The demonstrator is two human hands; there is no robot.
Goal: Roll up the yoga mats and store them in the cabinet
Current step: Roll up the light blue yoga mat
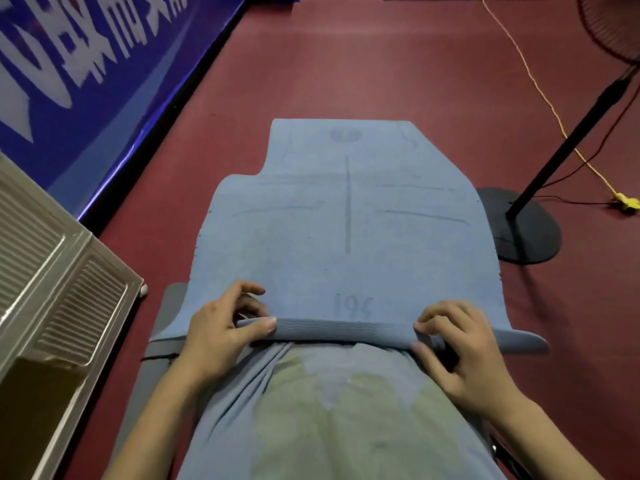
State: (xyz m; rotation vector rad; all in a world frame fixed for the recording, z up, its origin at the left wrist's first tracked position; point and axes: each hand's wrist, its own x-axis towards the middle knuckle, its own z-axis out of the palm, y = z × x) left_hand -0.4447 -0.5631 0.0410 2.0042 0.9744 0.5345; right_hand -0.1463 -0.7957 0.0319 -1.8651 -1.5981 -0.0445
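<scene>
Red gym floor carries the blue yoga mat, spread flat and away from the person, a fan stand touching its right edge; the left hand and right hand, set well apart, pinch the near edge, curled into a first small turn; best to keep that turn tight and both hands level, so the roll runs straight.

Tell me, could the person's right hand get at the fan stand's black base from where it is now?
Probably not without letting go. The right hand grips the near edge of the blue mat, and the base lies off past the mat's right side, further up the floor, though nothing stands between them.
</scene>
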